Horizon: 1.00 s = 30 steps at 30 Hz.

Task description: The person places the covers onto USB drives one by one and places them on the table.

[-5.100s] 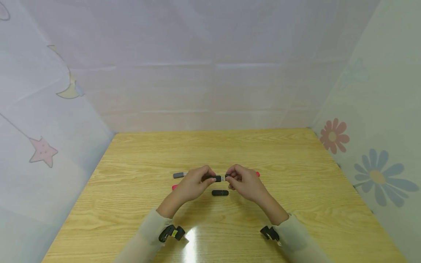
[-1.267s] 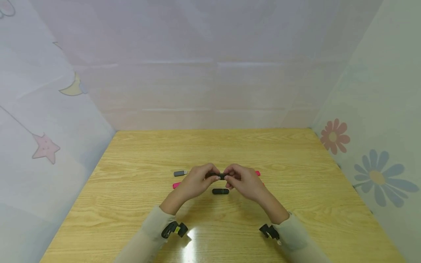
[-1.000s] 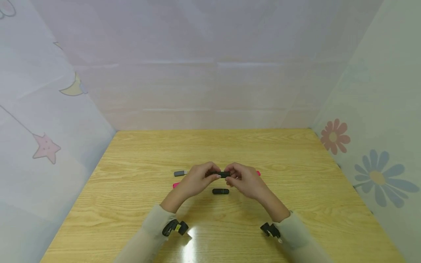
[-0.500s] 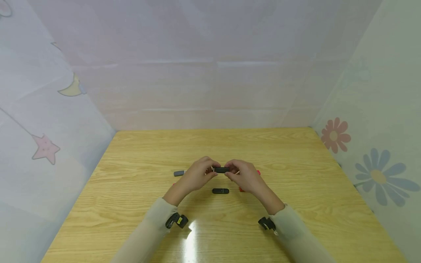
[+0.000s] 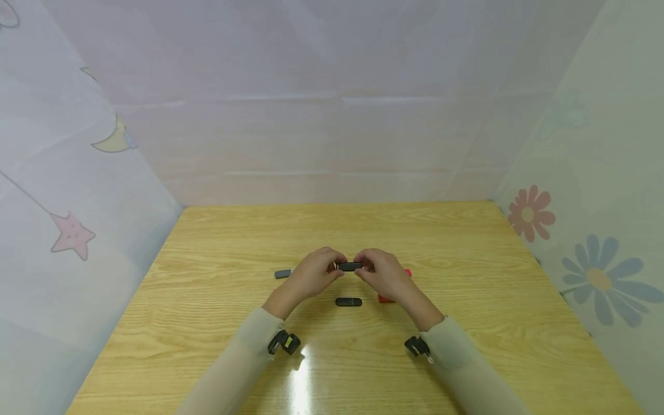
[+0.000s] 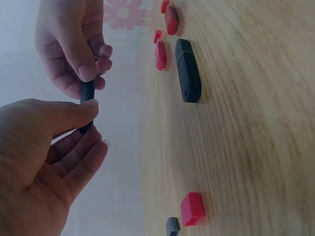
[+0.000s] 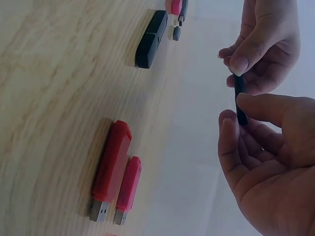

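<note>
A black USB flash drive [image 5: 350, 267] is held level above the table between both hands, and no metal connector shows on it. My left hand [image 5: 313, 275] pinches one end between thumb and fingers. The other end is pinched by my right hand [image 5: 383, 275]. In the left wrist view the held drive [image 6: 87, 93] is partly covered by fingertips. A second black flash drive [image 5: 348, 301] lies on the table just in front of the hands, its cap seam visible.
A grey flash drive [image 5: 283, 274] lies left. On the right, a red flash drive [image 7: 112, 162] and a pink one [image 7: 129, 184] have bare connectors. A pink cap [image 6: 193, 209] and small grey cap [image 7: 176, 33] rest on the wooden table [image 5: 233, 346]. Walls surround its back and sides.
Earlier, the metal connector showed between the held drive's two black parts; these have come together and hide it. Both hands have since moved slightly away from the body with the drive.
</note>
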Available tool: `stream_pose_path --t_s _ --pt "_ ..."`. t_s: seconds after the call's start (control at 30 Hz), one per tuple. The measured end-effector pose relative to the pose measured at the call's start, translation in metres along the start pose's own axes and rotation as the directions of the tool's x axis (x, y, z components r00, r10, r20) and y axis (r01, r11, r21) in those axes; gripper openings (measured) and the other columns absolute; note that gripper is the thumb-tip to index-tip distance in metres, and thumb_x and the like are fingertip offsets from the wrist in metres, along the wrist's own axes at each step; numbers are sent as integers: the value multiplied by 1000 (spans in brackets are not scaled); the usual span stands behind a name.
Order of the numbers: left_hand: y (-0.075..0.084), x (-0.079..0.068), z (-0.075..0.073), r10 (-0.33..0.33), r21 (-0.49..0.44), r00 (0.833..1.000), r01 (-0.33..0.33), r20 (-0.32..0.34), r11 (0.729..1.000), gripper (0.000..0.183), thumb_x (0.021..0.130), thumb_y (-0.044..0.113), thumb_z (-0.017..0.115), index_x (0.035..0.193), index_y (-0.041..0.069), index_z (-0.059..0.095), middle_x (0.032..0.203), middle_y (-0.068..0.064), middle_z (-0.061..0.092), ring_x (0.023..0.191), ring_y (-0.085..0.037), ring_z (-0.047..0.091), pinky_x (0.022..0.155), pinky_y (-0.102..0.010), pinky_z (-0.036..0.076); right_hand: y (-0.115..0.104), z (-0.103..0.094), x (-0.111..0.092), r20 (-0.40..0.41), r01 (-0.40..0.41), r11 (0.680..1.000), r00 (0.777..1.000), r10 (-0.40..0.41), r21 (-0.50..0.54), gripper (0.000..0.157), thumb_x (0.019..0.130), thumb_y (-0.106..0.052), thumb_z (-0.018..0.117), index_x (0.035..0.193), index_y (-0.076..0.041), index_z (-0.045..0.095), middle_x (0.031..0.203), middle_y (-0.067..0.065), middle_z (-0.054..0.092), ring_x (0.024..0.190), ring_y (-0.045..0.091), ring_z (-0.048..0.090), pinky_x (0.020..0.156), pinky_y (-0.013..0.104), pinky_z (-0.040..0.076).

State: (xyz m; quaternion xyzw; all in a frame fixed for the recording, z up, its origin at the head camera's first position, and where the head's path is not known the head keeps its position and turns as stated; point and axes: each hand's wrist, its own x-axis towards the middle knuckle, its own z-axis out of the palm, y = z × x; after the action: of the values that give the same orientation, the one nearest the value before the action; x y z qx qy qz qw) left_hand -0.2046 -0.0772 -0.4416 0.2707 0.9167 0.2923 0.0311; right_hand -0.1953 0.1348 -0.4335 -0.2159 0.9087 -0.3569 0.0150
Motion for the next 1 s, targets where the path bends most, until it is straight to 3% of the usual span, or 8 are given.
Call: stream_pose_path --t_s 0.43,0.73,1.0 --pt "-11 21 8 -42 62 999 41 30 997 20 95 14 74 114 9 73 106 -3 70 84 -11 62 75 -26 52 9 8 18 55 -45 987 997 55 -156 14 93 -11 74 105 -6 70 94 6 62 80 18 56 72 34 51" --pt "-16 26 15 -39 91 998 34 52 995 18 93 13 75 111 8 74 105 -3 72 86 -12 63 76 -25 53 13 13 23 101 -72 979 991 93 -192 10 94 -11 73 102 -6 70 95 8 61 79 19 54 71 34 48" --pt "-16 27 18 -79 104 993 70 91 992 19 95 12 73 113 8 73 108 -5 72 99 -18 66 87 -33 54 16 20 28 129 -89 965 984 124 -246 11 95 -13 72 103 -6 70 94 6 60 80 20 51 72 35 47"
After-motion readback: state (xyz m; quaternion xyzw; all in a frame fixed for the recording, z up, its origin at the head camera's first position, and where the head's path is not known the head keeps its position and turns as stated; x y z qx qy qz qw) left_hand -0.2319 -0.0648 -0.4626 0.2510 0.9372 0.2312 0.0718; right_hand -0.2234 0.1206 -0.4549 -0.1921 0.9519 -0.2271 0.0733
